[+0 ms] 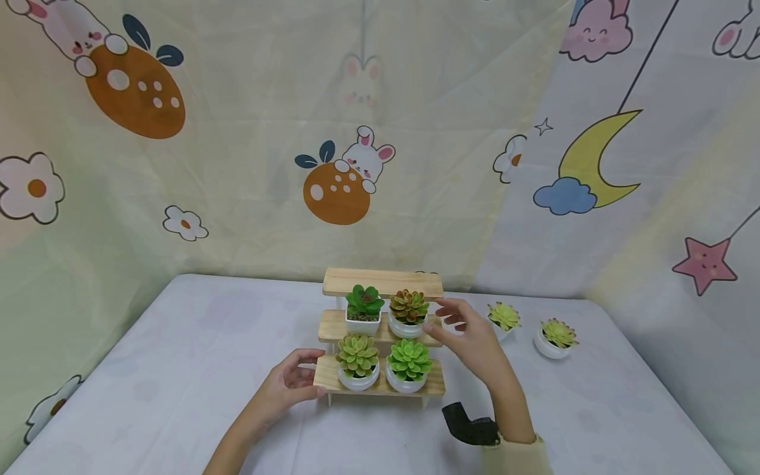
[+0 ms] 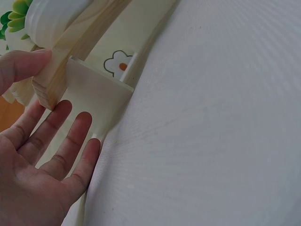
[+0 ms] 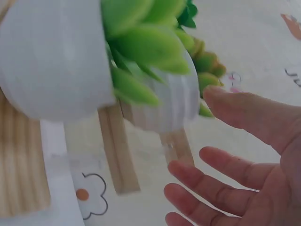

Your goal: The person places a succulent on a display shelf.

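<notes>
A three-tier wooden display stand [image 1: 380, 385] holds small potted succulents on its lower two boards. My left hand [image 1: 289, 381] grips the left end of the bottom board [image 2: 55, 87], thumb at its front edge and fingertips against its end and underside. On that board sit a pale green succulent [image 1: 357, 355] and a bright green succulent [image 1: 409, 359]. The middle board carries a dark green succulent in a square pot [image 1: 363, 326] and a reddish succulent in a round pot [image 1: 407, 328]. Beside the reddish one is my right hand [image 1: 475, 340], fingers spread, thumb near the pot.
Two yellow-green potted succulents, a nearer one [image 1: 556, 339] and one partly behind the right hand [image 1: 503, 316], stand on the white-covered table [image 1: 196, 369] to the right. A patterned cloth [image 1: 249, 165] hangs behind. A black strap [image 1: 470, 425] is at the right wrist.
</notes>
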The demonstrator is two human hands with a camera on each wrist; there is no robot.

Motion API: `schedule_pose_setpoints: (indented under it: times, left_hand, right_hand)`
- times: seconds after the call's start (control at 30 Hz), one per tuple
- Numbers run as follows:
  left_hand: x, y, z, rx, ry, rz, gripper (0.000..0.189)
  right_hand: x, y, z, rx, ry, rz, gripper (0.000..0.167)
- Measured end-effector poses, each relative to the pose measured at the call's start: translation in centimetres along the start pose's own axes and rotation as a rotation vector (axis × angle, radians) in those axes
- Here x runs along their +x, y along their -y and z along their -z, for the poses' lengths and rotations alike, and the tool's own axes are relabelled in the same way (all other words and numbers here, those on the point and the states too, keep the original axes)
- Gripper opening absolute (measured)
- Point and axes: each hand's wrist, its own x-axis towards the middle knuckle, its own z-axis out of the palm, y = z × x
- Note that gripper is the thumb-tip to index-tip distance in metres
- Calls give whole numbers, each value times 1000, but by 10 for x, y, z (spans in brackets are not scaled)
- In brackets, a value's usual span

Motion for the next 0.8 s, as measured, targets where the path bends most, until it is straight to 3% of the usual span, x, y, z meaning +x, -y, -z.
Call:
schedule_pose_setpoints:
  times: [0.37,0.8]
  left_hand:
    - [0,1,1,8,-22,23,63]
    - [1,1,0,7,-10,8,64]
  right_hand:
    - [0,-32,30,30,-161,-60,55]
    - [8,-83,37,148,-384,-201,65]
